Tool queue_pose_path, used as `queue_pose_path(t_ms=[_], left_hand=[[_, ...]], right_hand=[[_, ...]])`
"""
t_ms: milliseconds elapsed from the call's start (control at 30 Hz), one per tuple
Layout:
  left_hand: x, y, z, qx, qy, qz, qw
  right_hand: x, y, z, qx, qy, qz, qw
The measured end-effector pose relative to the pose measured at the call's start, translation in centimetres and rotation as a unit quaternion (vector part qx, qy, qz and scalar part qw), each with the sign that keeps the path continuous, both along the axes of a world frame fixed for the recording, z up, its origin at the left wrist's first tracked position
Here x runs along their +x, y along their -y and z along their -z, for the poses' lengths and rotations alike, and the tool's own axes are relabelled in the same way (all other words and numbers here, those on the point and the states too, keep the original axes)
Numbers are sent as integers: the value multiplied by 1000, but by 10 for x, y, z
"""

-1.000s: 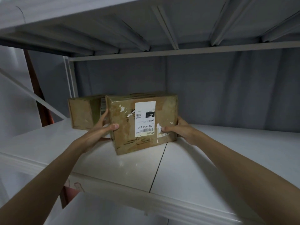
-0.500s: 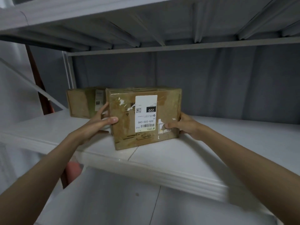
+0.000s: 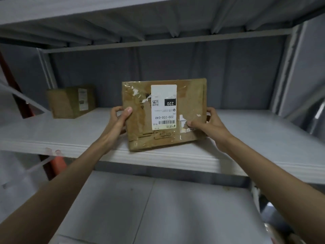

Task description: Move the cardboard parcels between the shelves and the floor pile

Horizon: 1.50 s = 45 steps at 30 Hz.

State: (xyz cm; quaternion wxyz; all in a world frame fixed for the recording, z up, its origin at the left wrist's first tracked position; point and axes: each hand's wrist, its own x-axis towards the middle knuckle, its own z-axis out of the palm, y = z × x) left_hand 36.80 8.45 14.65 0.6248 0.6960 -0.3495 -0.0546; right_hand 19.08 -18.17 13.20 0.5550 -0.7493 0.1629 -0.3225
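White shelf (image 3: 246, 138), held parcel (image 3: 165, 113), second parcel (image 3: 70, 101)

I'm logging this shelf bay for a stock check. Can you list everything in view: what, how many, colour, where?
Held parcel: one, brown cardboard with a white label, at the front edge of the middle shelf, gripped on both sides.
Second parcel: one, brown cardboard, at the back left of the same shelf, apart from the held one.
Middle shelf: one, white.
Upper shelf: one, grey underside, overhead.
Lower shelf: one, pale grey, below.
Orange-red post: one, at the left below the middle shelf.
Left hand: grips the parcel's left side.
Right hand: grips its right side.
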Motion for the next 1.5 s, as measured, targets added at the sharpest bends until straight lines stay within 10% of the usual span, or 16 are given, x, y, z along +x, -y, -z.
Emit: queue_pose_path(t_ms=[567,867,1500], left_hand=[[-158,-3,-1,74,148,201,966],[-296,17,48,96,110,393,908],[-636,157,137,210,52,493,843]], right_hand=[[-258,-133,4,-173,26,211,962],[-423,-173,46,-105,-54,306,945],[-770,-96,142,27,-96,379,920]])
